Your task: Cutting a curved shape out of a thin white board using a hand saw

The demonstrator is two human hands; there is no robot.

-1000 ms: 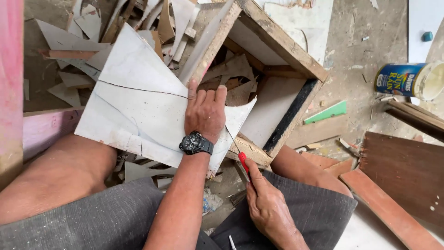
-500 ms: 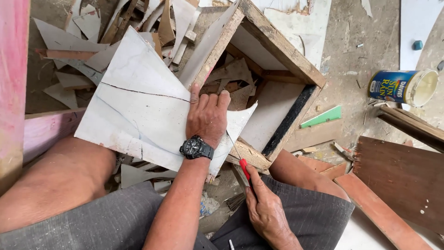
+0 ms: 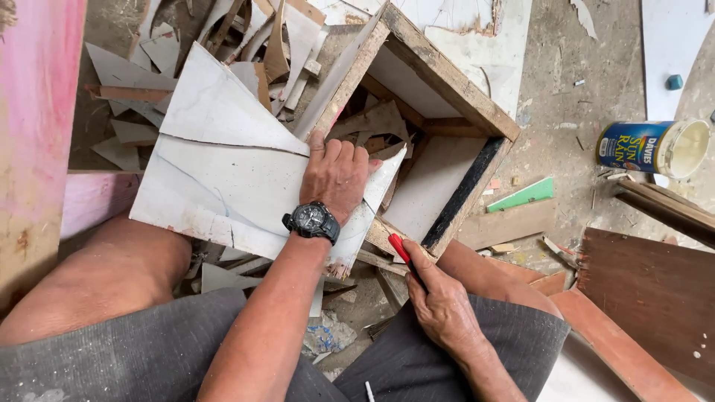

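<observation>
Left hand [image 3: 337, 173] pressing a white laminate sheet [image 3: 231, 186] flat; right hand [image 3: 441, 304] gripping a red-handled cutter [image 3: 401, 251].

The left hand lies palm down, grip released and fingers spread, on the sheet's right end, a black wristwatch [image 3: 313, 221] on its wrist; the sheet rests across the person's left knee and the edge of a wooden box frame [image 3: 447, 82], a scored line running across it; the right hand's grip is clenched around the cutter, held just beside the sheet's lower right corner, whether touching I cannot tell; offcuts [image 3: 268, 45] litter the floor behind; a paint can [image 3: 655, 147] lies on its side well to the right.
</observation>
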